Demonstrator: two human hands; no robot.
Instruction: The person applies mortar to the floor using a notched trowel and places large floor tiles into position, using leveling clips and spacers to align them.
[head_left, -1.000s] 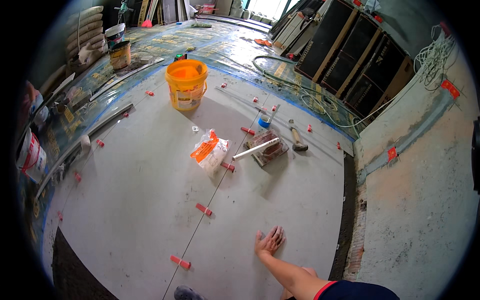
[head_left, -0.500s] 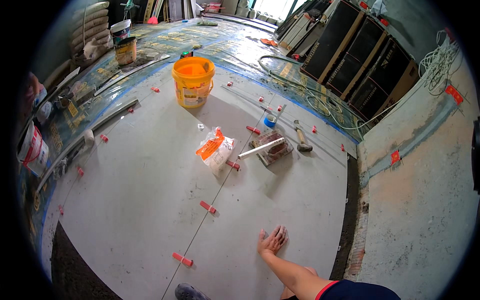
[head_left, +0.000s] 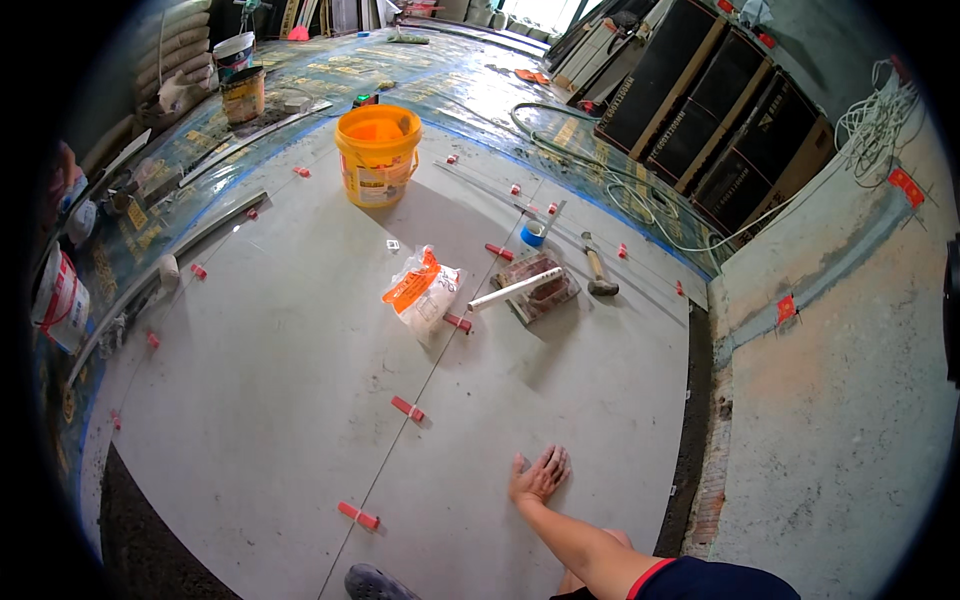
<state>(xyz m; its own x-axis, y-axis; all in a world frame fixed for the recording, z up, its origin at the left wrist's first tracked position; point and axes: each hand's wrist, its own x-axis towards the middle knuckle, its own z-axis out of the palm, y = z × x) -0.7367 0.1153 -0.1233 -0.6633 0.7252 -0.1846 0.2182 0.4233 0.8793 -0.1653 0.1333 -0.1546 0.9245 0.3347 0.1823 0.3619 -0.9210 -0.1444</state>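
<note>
My right hand [head_left: 540, 474] lies palm down on the large grey floor tiles [head_left: 250, 400], fingers stretched and holding nothing. To its left a straight joint runs between tiles, with red plastic wedges [head_left: 408, 408] set along it. Ahead, a clear plastic bag with an orange band [head_left: 424, 290] sits beside the joint, its white contents only partly visible. Right of that bag, a white stick [head_left: 515, 289] rests across a dark reddish rectangular block [head_left: 545, 292]. A hammer [head_left: 602, 286] and a blue tape roll [head_left: 533, 234] lie just beyond. My left hand is out of view.
An orange bucket [head_left: 378, 180] stands on the far tiles. Metal straightedges [head_left: 215, 225] lie along the left edge. Dark bare strips [head_left: 150, 530] border the tiles at lower left and right. Black cartons [head_left: 690, 110] lean by the right wall [head_left: 830, 430]. My shoe [head_left: 378, 583] shows at the bottom.
The whole view has shifted slightly, so everything sits a little further left and higher. My right hand stays flat on the tile; nothing is picked up or let go.
</note>
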